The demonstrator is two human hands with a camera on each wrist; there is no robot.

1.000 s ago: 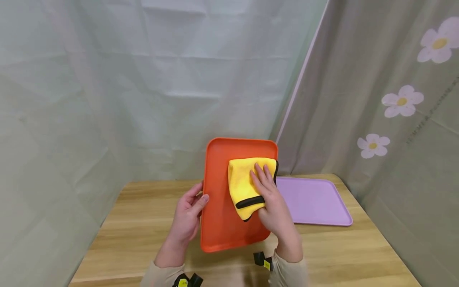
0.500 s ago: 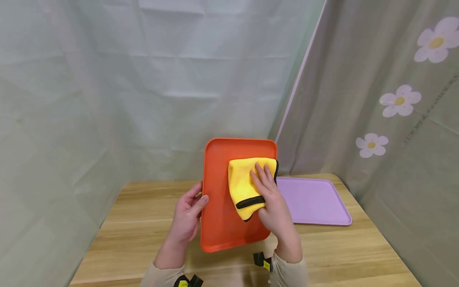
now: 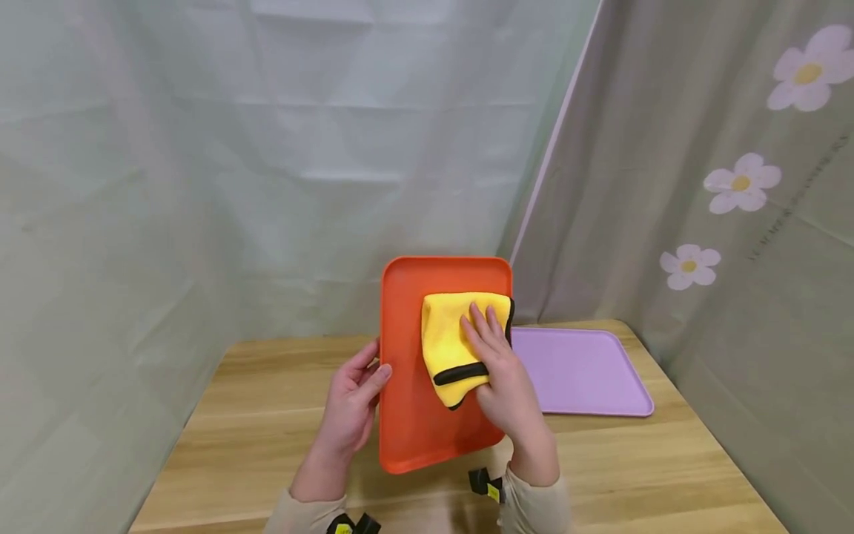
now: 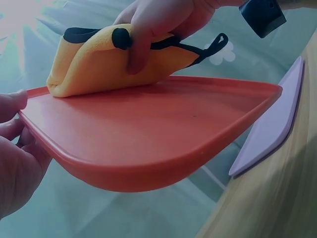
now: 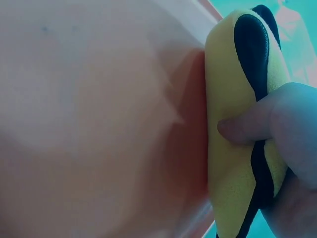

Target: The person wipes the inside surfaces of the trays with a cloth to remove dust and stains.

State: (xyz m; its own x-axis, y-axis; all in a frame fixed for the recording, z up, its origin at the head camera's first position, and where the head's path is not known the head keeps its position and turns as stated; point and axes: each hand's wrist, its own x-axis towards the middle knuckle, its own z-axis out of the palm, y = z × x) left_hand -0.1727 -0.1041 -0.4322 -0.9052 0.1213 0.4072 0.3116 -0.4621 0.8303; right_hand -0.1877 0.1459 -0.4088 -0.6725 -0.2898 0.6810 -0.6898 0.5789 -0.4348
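Tray (image 3: 410, 415) orange, stiff plastic, held upright over near table (image 3: 253, 423); left hand (image 3: 350, 411) grips left rim, thumb on front. Right hand (image 3: 503, 382) presses folded yellow cloth (image 3: 447, 337) against tray's upper right, fingers flat, thumb pinching fold. Cloth soft, light, likely slides easily; tray smooth, probably best held by rim. Purple tray (image 3: 580, 371) lies flat, right.

Place: a small draped-off recording booth, not a lived-in room.
Backdrop: pale green sheets (image 3: 300, 148) hang creased beyond the hands (image 3: 427, 400), closing off the far side.
Side drape: a grey-green flower-print curtain (image 3: 720, 185) hangs to the right of the hands.
Furniture: a lone wood-grain tabletop (image 3: 267, 400) under the hands.
Gear: black camera clips (image 3: 485, 486) strapped at the wrists.
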